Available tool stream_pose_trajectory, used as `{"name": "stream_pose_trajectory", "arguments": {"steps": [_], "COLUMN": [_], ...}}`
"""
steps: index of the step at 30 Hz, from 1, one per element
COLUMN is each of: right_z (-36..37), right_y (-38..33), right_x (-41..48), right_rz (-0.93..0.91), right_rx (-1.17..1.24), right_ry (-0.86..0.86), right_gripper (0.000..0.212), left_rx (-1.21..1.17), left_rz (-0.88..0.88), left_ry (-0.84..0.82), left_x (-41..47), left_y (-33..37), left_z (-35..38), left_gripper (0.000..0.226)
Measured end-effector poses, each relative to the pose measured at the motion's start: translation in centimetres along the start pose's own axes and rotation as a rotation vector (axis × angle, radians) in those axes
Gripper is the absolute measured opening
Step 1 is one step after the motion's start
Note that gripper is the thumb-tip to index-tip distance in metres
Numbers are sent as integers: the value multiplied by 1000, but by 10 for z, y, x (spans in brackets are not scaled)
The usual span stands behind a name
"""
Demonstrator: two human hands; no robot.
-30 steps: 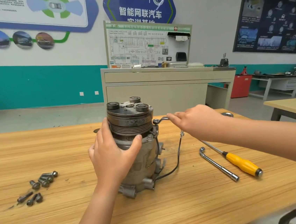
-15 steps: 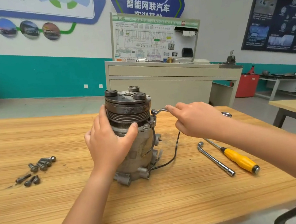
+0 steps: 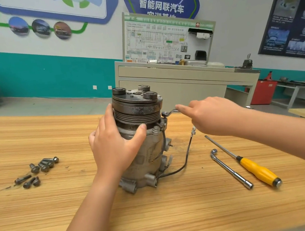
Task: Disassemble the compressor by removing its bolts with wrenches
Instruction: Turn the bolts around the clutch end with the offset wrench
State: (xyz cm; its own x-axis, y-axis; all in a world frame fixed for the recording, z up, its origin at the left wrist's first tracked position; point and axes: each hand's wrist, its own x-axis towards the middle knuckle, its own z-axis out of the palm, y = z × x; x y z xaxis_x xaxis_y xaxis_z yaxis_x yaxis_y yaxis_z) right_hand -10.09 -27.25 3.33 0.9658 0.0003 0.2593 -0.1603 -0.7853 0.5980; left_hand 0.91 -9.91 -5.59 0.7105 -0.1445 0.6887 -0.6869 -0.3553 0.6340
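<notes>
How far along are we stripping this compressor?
Done: several dark loose bolts lie on the wooden table. In hand: left hand grips the grey metal compressor; right hand holds a small silver wrench at its upper lug. Left: that fastener, likely the flange bolt beside it.

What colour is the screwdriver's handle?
The screwdriver handle is yellow with black at its ends; the head view shows it clearly.

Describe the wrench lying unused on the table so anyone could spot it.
Find the compressor standing on the table. Right of it lie two long tools; the wrench is the all-metal bar with a bent end, not the yellow-handled screwdriver.
</notes>
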Motion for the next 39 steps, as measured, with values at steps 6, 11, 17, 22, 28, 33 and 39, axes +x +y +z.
{"name": "stream_pose_trajectory", "arguments": {"steps": [6, 11, 17, 22, 28, 33, 39], "right_z": [24, 57, 57, 24, 2, -3, -9], "right_y": [27, 14, -9, 3, -16, -18, -20], "right_x": [16, 60, 78, 23, -28, -21, -9], "right_rz": [-63, -84, 70, 337, 268, 252, 292], "right_rx": [-138, 80, 471, 706, 344, 293, 159], "right_ry": [48, 550, 636, 501, 22, 14, 37], "right_gripper": [60, 32, 36, 43, 33, 37, 40], "left_rx": [-2, -46, -53, -60, -72, -68, -64], "left_rz": [8, 7, 8, 1, -4, -10, -8], "left_ry": [3, 22, 17, 0, -16, -18, -23], "left_x": [1, 1, 2, 1, 0, 0, 0], "left_y": [-2, -4, -4, -3, -3, -3, -4], "left_z": [1, 2, 2, 1, 0, 0, 0], "left_gripper": [99, 95, 95, 97, 99, 100, 99]}}
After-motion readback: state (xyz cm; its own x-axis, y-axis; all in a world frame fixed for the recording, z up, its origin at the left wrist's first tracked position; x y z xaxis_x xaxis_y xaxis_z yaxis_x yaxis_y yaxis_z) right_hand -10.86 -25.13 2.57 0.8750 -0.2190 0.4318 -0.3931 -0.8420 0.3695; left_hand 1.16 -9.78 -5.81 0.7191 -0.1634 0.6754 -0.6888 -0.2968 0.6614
